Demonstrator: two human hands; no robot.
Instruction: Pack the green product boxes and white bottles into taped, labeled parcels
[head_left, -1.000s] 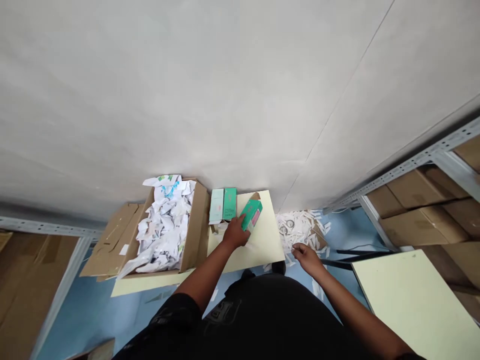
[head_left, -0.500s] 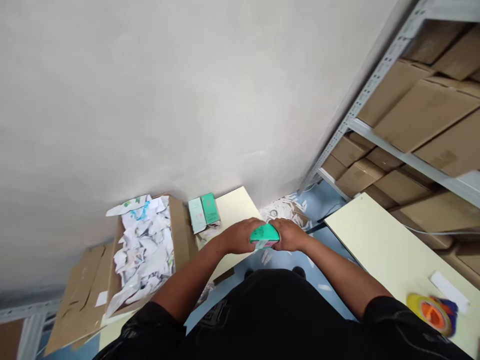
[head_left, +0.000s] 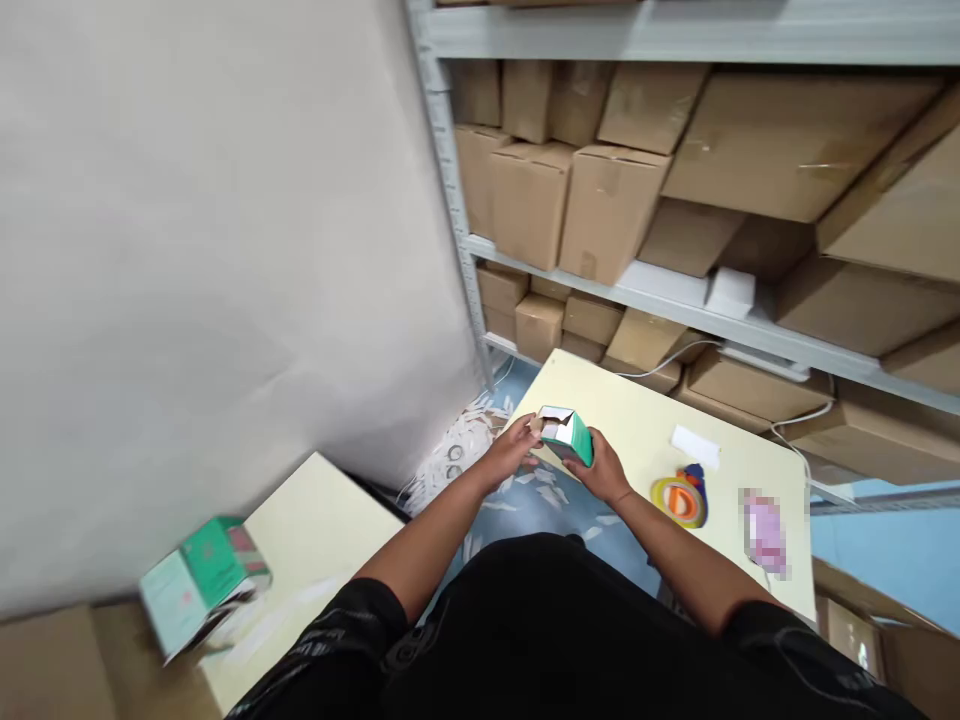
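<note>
- Right hand (head_left: 600,468): grip closed round the box (head_left: 576,434) at its right, near side, thumb and fingers clasping the card.
- Left hand (head_left: 514,447): fingers bent at the box's left end, by the open flaps. Whether they pinch a flap or only rest against it, I cannot tell.
- Box: held up in front of the body, by the left corner of the right desk. Green side to the right; white inner card and a ragged brown edge show at the open end. Contents not visible.
- Handling, in my judgement: the right grip should be firm but not squeezing, as the card looks thin and liable to buckle. The left fingertips should work the flap edge gently, since it appears torn. Tilt the open end up, and bring the box fully over the desk, so nothing loose can drop to the floor.
- Right desk (head_left: 604,405): bears a tape roll (head_left: 660,503), a blue object (head_left: 691,472), a white strip (head_left: 695,446) and a pixelated pink item (head_left: 765,535).
- Left desk (head_left: 322,515): a green carton (head_left: 212,558) stands beside a pale carton (head_left: 174,602), both blurred.
- Floor, far left of the hands: paper scraps (head_left: 442,465).
- Far side: shelving (head_left: 675,290) stacked with brown cartons (head_left: 611,205).
</note>
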